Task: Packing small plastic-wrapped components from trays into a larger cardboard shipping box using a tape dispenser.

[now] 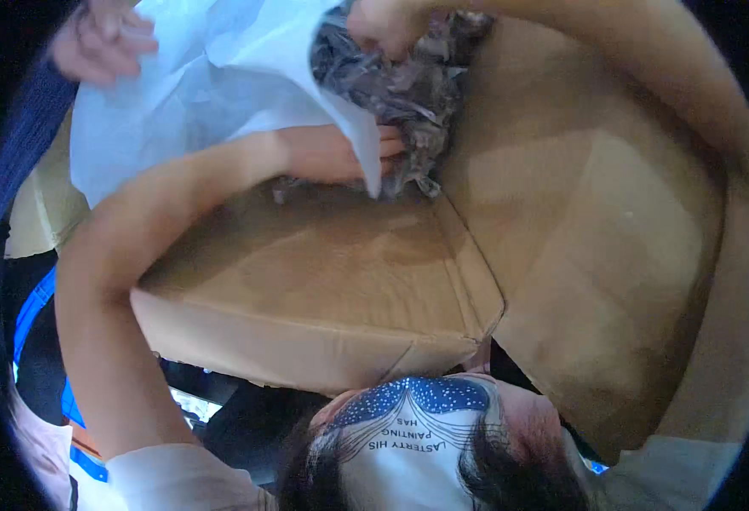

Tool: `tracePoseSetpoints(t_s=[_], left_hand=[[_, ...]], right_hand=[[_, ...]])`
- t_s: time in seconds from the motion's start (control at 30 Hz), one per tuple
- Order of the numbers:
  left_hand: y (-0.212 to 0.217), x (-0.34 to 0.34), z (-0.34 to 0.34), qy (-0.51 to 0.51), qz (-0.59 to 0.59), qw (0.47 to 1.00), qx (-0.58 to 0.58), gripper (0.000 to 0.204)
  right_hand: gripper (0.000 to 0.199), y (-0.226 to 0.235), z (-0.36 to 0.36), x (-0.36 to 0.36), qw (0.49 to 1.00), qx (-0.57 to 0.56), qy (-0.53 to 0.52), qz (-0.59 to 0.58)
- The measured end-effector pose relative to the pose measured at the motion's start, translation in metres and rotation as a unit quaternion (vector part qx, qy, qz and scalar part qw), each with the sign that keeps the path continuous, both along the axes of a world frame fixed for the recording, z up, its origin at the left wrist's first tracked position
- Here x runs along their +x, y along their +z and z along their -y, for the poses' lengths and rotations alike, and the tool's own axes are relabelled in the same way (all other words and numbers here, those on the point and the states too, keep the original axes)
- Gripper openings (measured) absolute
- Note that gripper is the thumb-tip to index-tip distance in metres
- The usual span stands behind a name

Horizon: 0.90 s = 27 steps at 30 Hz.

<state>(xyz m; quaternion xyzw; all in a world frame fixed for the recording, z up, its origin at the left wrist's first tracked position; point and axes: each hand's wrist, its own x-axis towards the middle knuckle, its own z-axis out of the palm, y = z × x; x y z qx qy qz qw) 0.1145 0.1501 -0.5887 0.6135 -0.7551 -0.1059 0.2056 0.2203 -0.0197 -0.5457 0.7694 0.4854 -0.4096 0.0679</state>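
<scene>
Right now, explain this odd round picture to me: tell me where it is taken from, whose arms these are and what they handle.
This is one picture from a wide fisheye camera worn on a person's head and looking down, so straight edges bend and the corners go dark. There is no machine, only a person's two bare hands. Their left hand reaches across an opened cardboard box and rests against a crumpled grey plastic bag, partly behind a white sheet of paper or plastic. Their right hand grips the top of that grey bag. At the upper left, another hand, with a dark blue sleeve, touches the white sheet; it seems to belong to someone else. At the bottom edge is a person's head in a patterned cap.
</scene>
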Motion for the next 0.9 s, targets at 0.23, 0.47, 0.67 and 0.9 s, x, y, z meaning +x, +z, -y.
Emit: tracePoseSetpoints(t_s=[0.23,0.47,0.67,0.9], left_hand=[[0.029,0.049,-0.053,0.078,-0.087,0.96,0.253,0.035],[0.027,0.079,-0.07,0.243,-0.047,0.951,0.188,0.026],[0.029,0.094,-0.057,0.304,-0.115,0.912,0.252,0.028],[0.042,0.1,-0.052,0.318,-0.106,0.889,0.314,0.031]], right_hand=[[0.028,0.054,-0.023,-0.038,0.991,-0.014,0.096,-0.092],[0.029,-0.013,-0.05,-0.078,0.969,-0.005,0.015,-0.248],[0.032,-0.008,-0.08,-0.052,0.925,-0.223,0.024,-0.308],[0.033,0.002,-0.099,-0.082,0.917,-0.295,0.026,-0.266]])
